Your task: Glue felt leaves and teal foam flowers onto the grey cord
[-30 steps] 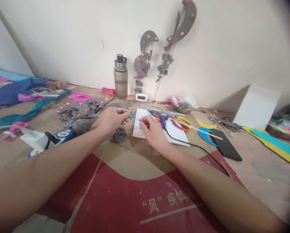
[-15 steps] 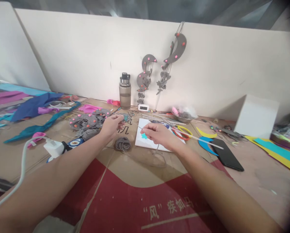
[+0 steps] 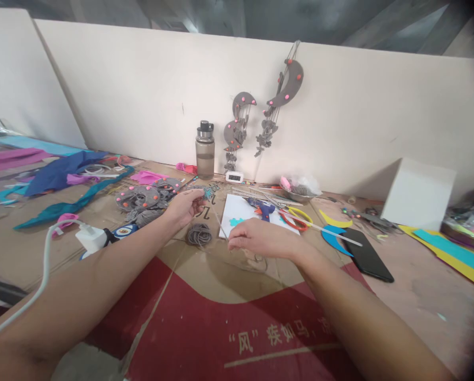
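Where blue cloth (image 3: 58, 172) lies rumpled at far left, a white charger (image 3: 91, 239) sits nearer the person, by the left forearm. Next, a pile of grey moons (image 3: 144, 198) with pink and orange dots. Left hand (image 3: 184, 209): thumb and forefinger pinched together on a small teal piece (image 3: 209, 192), held up over the cardboard; other fingers loosely curled. Just below, a yarn coil (image 3: 199, 234); behind, a bottle (image 3: 205, 159). A thin strand (image 3: 220, 225) slants from near the teal piece down to the right hand (image 3: 263, 238), its thumb and fingertips closed on the strand, back of hand up. Beyond that hand, paper (image 3: 231, 203) bearing a turquoise cutout (image 3: 236, 222) and glue gun (image 3: 265, 210). Farther right, scissors (image 3: 310, 217), then a black phone (image 3: 370, 258).
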Demonstrator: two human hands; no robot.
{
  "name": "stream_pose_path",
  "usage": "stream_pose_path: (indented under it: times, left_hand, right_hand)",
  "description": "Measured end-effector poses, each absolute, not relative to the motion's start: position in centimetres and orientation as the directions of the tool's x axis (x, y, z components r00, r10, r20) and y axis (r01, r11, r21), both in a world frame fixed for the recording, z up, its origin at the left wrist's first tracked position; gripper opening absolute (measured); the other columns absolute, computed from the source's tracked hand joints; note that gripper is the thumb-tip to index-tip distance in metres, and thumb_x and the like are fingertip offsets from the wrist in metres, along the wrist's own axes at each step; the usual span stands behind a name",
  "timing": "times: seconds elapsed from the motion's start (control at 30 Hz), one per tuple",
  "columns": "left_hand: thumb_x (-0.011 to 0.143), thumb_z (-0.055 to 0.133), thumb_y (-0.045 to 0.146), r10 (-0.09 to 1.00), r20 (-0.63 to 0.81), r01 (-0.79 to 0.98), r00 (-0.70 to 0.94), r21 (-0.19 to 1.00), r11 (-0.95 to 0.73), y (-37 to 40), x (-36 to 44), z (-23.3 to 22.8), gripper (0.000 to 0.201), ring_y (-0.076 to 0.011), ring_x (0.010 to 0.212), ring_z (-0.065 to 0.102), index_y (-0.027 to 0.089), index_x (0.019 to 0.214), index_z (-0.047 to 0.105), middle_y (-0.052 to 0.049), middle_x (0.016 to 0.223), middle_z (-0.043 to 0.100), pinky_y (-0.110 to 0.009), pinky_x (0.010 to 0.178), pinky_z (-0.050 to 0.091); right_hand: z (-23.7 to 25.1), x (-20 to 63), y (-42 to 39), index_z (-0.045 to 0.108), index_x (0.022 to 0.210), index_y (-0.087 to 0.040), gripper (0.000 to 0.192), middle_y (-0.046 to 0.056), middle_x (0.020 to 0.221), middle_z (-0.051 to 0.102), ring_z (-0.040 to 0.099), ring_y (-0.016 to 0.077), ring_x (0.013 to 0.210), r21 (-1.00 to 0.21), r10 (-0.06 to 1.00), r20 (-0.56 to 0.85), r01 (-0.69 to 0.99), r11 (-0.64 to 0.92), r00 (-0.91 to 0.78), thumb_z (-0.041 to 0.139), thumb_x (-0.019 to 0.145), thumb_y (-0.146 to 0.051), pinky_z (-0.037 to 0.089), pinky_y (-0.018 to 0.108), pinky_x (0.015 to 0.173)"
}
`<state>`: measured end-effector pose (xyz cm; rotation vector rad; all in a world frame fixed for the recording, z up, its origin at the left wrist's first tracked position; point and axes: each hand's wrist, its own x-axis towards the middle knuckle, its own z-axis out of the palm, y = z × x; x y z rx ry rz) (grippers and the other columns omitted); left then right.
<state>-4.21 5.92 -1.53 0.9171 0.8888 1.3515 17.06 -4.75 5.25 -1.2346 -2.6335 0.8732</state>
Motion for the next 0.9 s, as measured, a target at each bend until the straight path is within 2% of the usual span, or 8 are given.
stream_pose_path:
  times: [0.07, 0.13, 0.23, 0.3, 0.43, 0.53, 0.7, 0.9]
  left_hand:
    - [0.061, 0.071, 0.021, 1.0, 0.014, -0.378, 0.014, 0.926, -0.008, 5.8, -4.2, -1.5, 0.02, -0.0082, 0.052, 0.056, 0.013, 0.073, 0.058, 0.002, 0.063, 0.056, -0.018, 0.042, 0.038]
    - [0.06, 0.072, 0.024, 0.999, 0.043, -0.355, -0.018, 0.934, -0.046, 5.6, -4.2, -1.3, 0.022, -0.008, 0.052, 0.056, 0.013, 0.073, 0.058, 0.002, 0.064, 0.056, -0.018, 0.042, 0.037]
    - [0.059, 0.073, 0.027, 0.993, 0.099, -0.315, -0.065, 0.942, -0.114, 5.1, -4.0, -1.0, 0.024, -0.0073, 0.053, 0.055, 0.013, 0.071, 0.058, 0.003, 0.064, 0.055, -0.018, 0.043, 0.035]
    - [0.057, 0.074, 0.029, 0.991, 0.116, -0.297, -0.071, 0.946, -0.132, 4.9, -3.8, -0.9, 0.026, -0.0072, 0.054, 0.055, 0.013, 0.071, 0.058, 0.003, 0.065, 0.055, -0.018, 0.044, 0.035]
    - [0.056, 0.075, 0.031, 0.991, 0.119, -0.29, -0.057, 0.948, -0.13, 4.8, -3.7, -0.9, 0.029, -0.0079, 0.055, 0.055, 0.013, 0.071, 0.059, 0.002, 0.065, 0.056, -0.018, 0.044, 0.034]
    - [0.055, 0.075, 0.032, 0.99, 0.122, -0.301, -0.073, 0.943, -0.138, 5.0, -3.8, -1.0, 0.029, -0.0084, 0.054, 0.054, 0.013, 0.07, 0.059, 0.002, 0.062, 0.055, -0.019, 0.044, 0.033]
    - [0.058, 0.074, 0.034, 0.989, 0.131, -0.307, -0.071, 0.94, -0.147, 5.5, -4.1, -1.7, 0.028, -0.0085, 0.053, 0.052, 0.014, 0.072, 0.061, 0.002, 0.06, 0.055, -0.019, 0.044, 0.033]
    - [0.058, 0.074, 0.036, 0.989, 0.132, -0.324, -0.059, 0.935, -0.144, 5.3, -3.9, -2.0, 0.029, -0.0081, 0.053, 0.052, 0.013, 0.071, 0.061, 0.0, 0.062, 0.057, -0.019, 0.044, 0.034]
  right_hand:
    - [4.9, 16.8, -5.0, 0.061, 0.062, -0.016, 0.029, -0.001, 0.056, 0.054, 0.043, 0.0086, 0.054, -0.419, 0.749, -0.104, 0.712, 0.564, -0.654, 0.046, 0.084, -0.025, 0.029, 0.022, 0.053]
    - [4.8, 16.7, -5.0, 0.063, 0.064, -0.016, 0.03, 0.0, 0.059, 0.057, 0.045, 0.0097, 0.056, -0.363, 0.766, -0.077, 0.733, 0.575, -0.638, 0.044, 0.086, -0.026, 0.029, 0.023, 0.056]
    - [4.8, 16.6, -4.8, 0.067, 0.079, -0.017, 0.027, 0.004, 0.076, 0.066, 0.053, 0.0124, 0.067, -0.368, 0.807, 0.035, 0.744, 0.558, -0.589, 0.042, 0.086, -0.022, 0.033, 0.023, 0.062]
    - [4.9, 16.5, -4.4, 0.068, 0.085, -0.017, 0.029, 0.004, 0.082, 0.068, 0.056, 0.0129, 0.072, -0.403, 0.851, 0.176, 0.752, 0.521, -0.495, 0.039, 0.083, -0.014, 0.035, 0.023, 0.065]
    - [4.8, 16.0, -3.9, 0.064, 0.068, -0.017, 0.028, 0.0, 0.068, 0.064, 0.054, 0.0111, 0.065, -0.462, 0.854, 0.418, 0.737, 0.493, -0.309, 0.04, 0.072, -0.005, 0.036, 0.022, 0.064]
    - [4.1, 16.1, -3.9, 0.061, 0.06, -0.017, 0.026, -0.002, 0.06, 0.06, 0.052, 0.0103, 0.059, -0.461, 0.841, 0.448, 0.727, 0.509, -0.305, 0.04, 0.069, -0.005, 0.035, 0.022, 0.06]
    - [2.2, 17.6, -3.8, 0.065, 0.079, -0.018, 0.028, 0.001, 0.079, 0.063, 0.054, 0.0109, 0.069, -0.466, 0.81, 0.548, 0.728, 0.503, -0.21, 0.042, 0.071, -0.006, 0.038, 0.022, 0.064]
    - [1.8, 19.6, -3.6, 0.06, 0.084, -0.018, 0.019, 0.002, 0.086, 0.063, 0.054, 0.0129, 0.075, -0.6, 0.871, 0.485, 0.697, 0.393, -0.075, 0.047, 0.072, -0.014, 0.041, 0.026, 0.069]
